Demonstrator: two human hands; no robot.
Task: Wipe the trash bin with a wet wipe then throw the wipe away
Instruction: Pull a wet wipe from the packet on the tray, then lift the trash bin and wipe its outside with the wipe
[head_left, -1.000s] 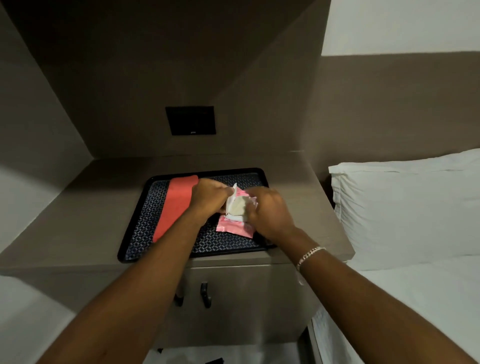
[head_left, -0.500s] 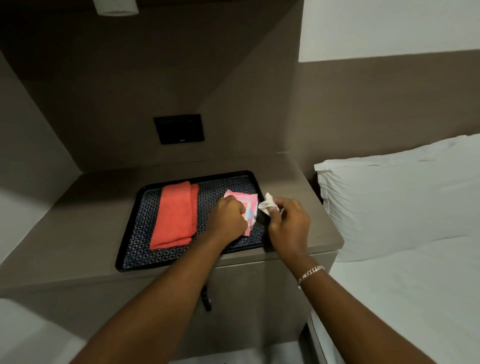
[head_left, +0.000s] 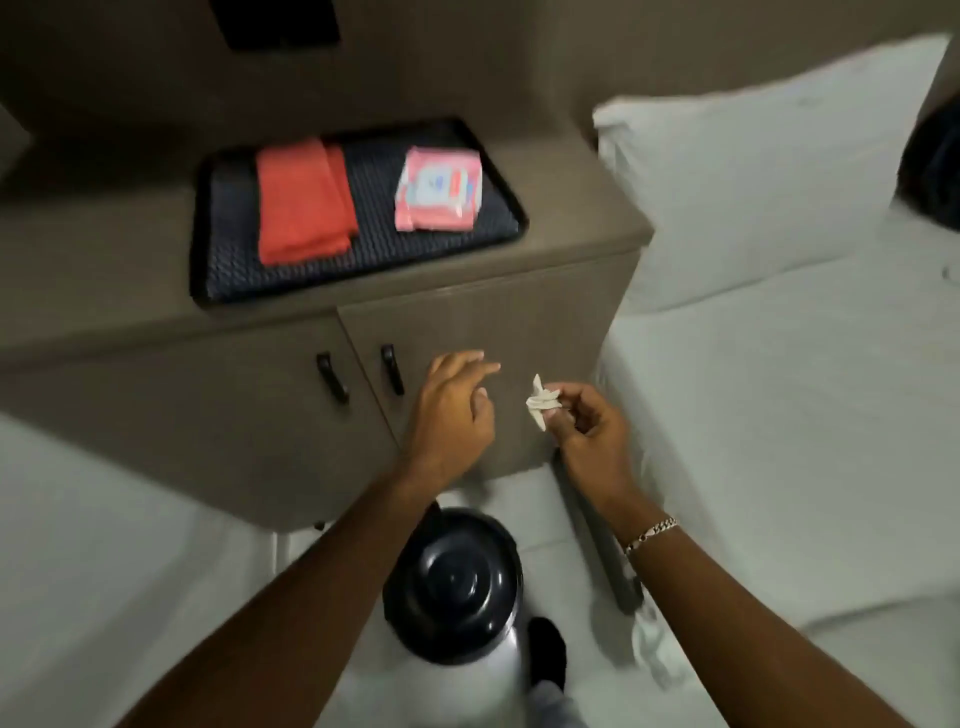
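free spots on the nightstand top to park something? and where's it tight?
Free: the nightstand top right of the black tray, toward the pillow, and the strip left of the tray. On the tray, a gap between the red cloth and wipe pack, plus its front edge. Tight: the floor by the trash bin, under both arms.

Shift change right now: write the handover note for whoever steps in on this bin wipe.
Left hand: open, empty, in front of the cabinet door.
Right hand: pinching a crumpled wet wipe at the fingertips.
Trash bin: on the floor below the hands, black domed lid closed.
Wet wipe pack: on the black tray atop the cabinet, beside a folded red cloth.
Done: wipe is out of the pack.
Left: wipe the bin, then throw the wipe away.
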